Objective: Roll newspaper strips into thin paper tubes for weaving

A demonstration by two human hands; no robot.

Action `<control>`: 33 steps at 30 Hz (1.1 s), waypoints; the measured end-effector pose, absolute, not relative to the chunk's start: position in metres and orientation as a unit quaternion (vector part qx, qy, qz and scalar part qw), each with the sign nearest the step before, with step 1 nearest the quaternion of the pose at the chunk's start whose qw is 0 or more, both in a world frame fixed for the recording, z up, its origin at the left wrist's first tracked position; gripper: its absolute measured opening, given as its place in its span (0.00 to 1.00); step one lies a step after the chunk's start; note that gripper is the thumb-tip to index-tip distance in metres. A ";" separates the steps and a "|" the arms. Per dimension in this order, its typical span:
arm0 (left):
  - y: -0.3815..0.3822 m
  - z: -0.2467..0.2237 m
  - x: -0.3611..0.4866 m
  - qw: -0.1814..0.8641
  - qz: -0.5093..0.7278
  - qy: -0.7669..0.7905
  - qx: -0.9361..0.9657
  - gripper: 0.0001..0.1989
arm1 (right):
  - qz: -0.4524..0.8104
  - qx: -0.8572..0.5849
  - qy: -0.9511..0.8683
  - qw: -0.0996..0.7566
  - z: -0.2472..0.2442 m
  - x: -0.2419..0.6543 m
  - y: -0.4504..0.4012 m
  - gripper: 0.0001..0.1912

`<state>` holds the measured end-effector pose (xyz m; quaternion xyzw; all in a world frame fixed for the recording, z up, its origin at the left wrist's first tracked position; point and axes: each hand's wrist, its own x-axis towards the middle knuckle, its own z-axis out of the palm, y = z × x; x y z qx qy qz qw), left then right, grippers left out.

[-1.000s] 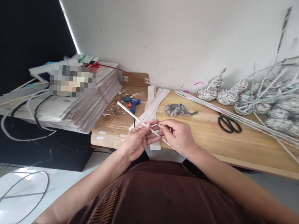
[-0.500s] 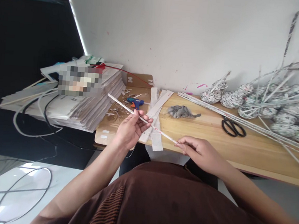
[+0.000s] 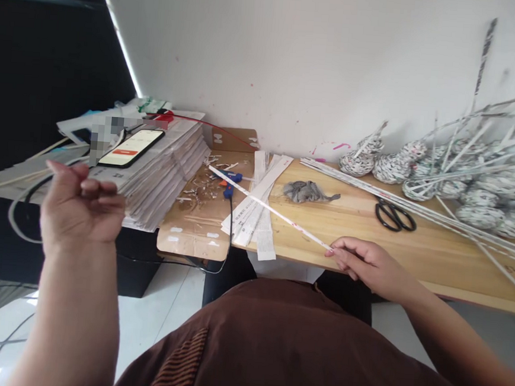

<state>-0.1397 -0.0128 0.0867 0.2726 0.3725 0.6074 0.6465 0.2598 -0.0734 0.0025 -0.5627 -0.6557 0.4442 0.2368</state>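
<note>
From the head view, the right hand [image 3: 359, 263], at four o'clock, pinches one end of a rod [image 3: 297, 226], which slants toward ten o'clock across the strips [image 3: 271, 179]. At nine o'clock, the left hand [image 3: 82, 209] curls its fingers; whether that grip holds anything, I cannot tell. Scissors [image 3: 393, 217] lie at one o'clock from the right hand.

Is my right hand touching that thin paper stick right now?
Touching: the head view shows the stick pinched between the thumb and fingers of your right hand.
</note>
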 end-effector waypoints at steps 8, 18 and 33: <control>-0.031 0.027 -0.044 0.696 0.509 0.383 0.330 0.18 | 0.370 -0.544 -0.684 0.315 0.009 0.213 -0.062 0.15; 0.002 0.018 -0.006 0.707 0.504 0.316 0.383 0.11 | 0.204 -0.530 -0.762 0.313 0.005 0.197 -0.053 0.13; -0.011 0.010 0.000 0.723 0.499 0.307 0.368 0.10 | 0.544 -0.471 -0.632 0.288 0.000 0.204 -0.056 0.23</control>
